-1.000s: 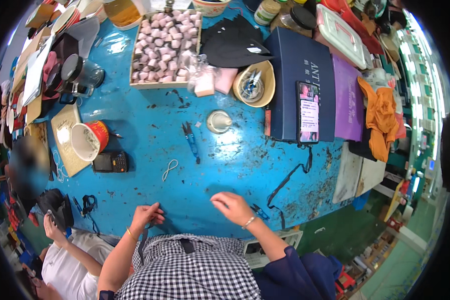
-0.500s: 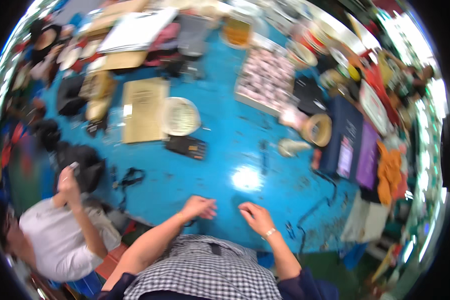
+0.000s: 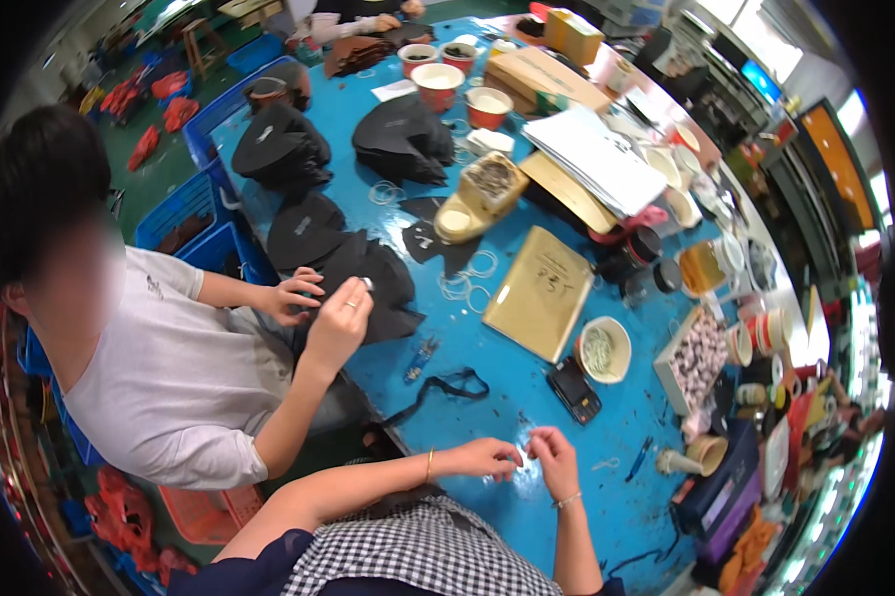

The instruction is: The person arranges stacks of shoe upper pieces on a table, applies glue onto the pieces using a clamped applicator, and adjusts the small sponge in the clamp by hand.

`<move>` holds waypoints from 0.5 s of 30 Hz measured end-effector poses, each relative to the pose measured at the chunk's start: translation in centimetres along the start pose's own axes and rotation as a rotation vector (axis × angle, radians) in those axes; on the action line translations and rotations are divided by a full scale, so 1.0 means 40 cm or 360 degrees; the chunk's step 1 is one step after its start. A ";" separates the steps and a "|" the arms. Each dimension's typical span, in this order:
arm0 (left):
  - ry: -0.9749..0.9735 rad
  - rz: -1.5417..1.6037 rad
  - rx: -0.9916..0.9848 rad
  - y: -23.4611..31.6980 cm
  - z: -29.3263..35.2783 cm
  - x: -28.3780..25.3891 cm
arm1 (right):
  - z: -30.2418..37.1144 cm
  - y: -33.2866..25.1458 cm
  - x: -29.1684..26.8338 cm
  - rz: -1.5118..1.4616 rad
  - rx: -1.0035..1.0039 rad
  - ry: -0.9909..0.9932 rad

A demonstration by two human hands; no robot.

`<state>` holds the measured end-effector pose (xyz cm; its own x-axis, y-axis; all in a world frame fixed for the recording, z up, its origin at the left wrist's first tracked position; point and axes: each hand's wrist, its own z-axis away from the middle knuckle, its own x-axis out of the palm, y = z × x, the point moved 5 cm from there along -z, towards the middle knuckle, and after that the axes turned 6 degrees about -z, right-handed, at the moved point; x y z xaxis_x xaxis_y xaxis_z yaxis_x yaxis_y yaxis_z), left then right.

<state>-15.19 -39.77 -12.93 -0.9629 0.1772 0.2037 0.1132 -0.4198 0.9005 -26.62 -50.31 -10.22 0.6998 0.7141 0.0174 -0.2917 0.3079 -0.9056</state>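
Above the blue table (image 3: 438, 412), near its front edge, my two hands are close together, fingertips almost meeting. My left hand (image 3: 482, 458), with a thin gold bracelet at the wrist, has its fingers curled toward the right one. The fingers of my right hand (image 3: 554, 459) are bent into a pinch. Anything between the fingertips is too small to make out against the glare. A black phone-like device (image 3: 574, 390) lies just beyond my hands, touching a white bowl (image 3: 614, 343) of small pale pieces. Left of my hands lies a black strap (image 3: 447, 389).
At the left a co-worker (image 3: 184, 363) handles black cut pieces (image 3: 373, 273) stacked on the table. Farther back are a tan envelope (image 3: 542, 293), a shoe form (image 3: 482, 194) and several paper cups. A box of pinkish pieces (image 3: 694, 360) and tape rolls (image 3: 708, 454) line the right.
The view has swung left, bringing the co-worker and the black stacks into fuller sight. My hands have moved closer together. The co-worker's raised hand is now lowered to the black pieces.
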 end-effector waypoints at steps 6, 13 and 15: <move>0.0561 0.0180 0.0385 0.232 0.096 -0.246 | -0.341 -0.093 0.235 -0.0200 -0.0028 -0.0141; 0.0723 0.0355 0.0702 0.495 0.041 -0.478 | -0.553 0.046 0.309 -0.0071 -0.0172 -0.0383; 0.0893 0.0391 0.0629 0.513 0.080 -0.600 | -0.506 0.013 0.325 -0.0116 0.0090 -0.0445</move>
<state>11.02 -49.79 1.91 -0.8669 -0.4085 0.2857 0.3202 -0.0171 0.9472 -4.50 -53.58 -19.05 0.5155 0.8320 0.2050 -0.2885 0.3938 -0.8728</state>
